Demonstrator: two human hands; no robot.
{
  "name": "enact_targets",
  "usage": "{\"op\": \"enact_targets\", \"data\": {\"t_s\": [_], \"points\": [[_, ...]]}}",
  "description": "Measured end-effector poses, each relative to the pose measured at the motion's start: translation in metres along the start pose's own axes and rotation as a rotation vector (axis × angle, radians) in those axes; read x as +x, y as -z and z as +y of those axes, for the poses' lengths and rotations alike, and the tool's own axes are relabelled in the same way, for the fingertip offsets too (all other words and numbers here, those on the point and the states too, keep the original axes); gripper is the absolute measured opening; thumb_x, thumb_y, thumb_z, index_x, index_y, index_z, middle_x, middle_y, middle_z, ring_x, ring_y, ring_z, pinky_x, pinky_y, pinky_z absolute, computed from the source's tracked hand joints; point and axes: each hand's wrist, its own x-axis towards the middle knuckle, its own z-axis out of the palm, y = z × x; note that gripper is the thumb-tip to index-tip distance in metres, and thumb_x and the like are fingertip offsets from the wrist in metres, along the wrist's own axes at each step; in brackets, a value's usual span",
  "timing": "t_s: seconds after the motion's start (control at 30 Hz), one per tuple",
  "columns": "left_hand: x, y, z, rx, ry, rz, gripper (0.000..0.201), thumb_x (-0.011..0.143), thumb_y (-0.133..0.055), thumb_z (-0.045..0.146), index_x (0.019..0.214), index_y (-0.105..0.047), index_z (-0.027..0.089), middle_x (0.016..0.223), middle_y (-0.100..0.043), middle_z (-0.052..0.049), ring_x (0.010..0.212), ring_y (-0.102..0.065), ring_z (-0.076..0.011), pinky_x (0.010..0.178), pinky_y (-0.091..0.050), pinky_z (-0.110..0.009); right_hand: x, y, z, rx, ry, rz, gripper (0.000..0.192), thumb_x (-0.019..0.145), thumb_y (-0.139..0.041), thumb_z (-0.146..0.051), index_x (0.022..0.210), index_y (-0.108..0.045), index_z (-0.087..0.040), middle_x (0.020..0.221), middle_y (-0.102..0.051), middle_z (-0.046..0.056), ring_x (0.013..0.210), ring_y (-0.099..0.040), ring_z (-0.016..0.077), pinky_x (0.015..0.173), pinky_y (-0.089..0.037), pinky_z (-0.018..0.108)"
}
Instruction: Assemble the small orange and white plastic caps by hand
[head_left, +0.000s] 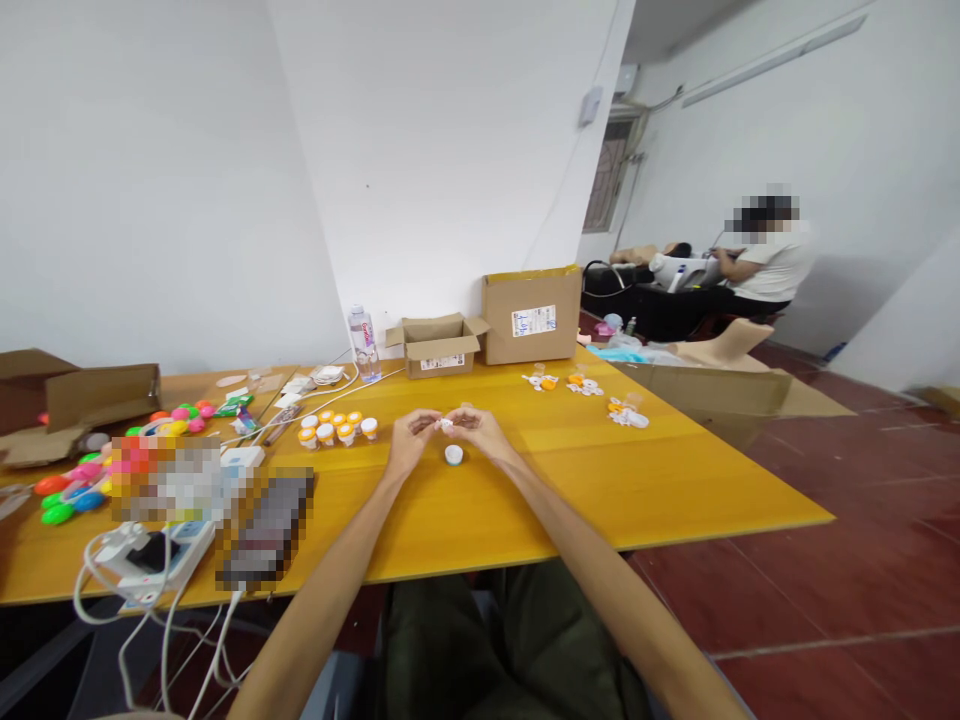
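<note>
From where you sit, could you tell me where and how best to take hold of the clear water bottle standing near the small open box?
Probably best by its straight middle, just below the label. The water bottle stands upright and slim, so fingers can wrap round it. Come from the front, your own side: the small open box stands at its right, white cables lie at its left, and the wall is behind.

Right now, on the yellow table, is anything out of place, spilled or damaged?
Nothing looks spilled or broken. The table is cluttered: white cables hang over its near edge, and small orange-and-white parts lie scattered at the far right. Both hands, left hand and right hand, pinch a small white piece above a white cap.
</note>
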Motion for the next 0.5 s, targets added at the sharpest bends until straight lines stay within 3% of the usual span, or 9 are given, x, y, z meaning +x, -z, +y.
{"op": "enact_targets", "data": {"t_s": [0.5], "points": [[-0.0011, 0.0001, -0.0025, 0.019, 0.025, -0.023, 0.026, 0.069, -0.074, 0.039, 0.082, -0.071, 0.017, 0.084, -0.074, -0.006, 0.079, -0.069, -0.0197, 0.079, -0.055, -0.033, -0.0007, -0.0024, -0.0014, 0.030, 0.032, 0.031, 0.035, 0.058, -0.081, -0.049, 0.075, -0.071, -0.020, 0.074, -0.070, 0.002, 0.069, -0.065, 0.0177, 0.070, -0.053, 0.033]]}}
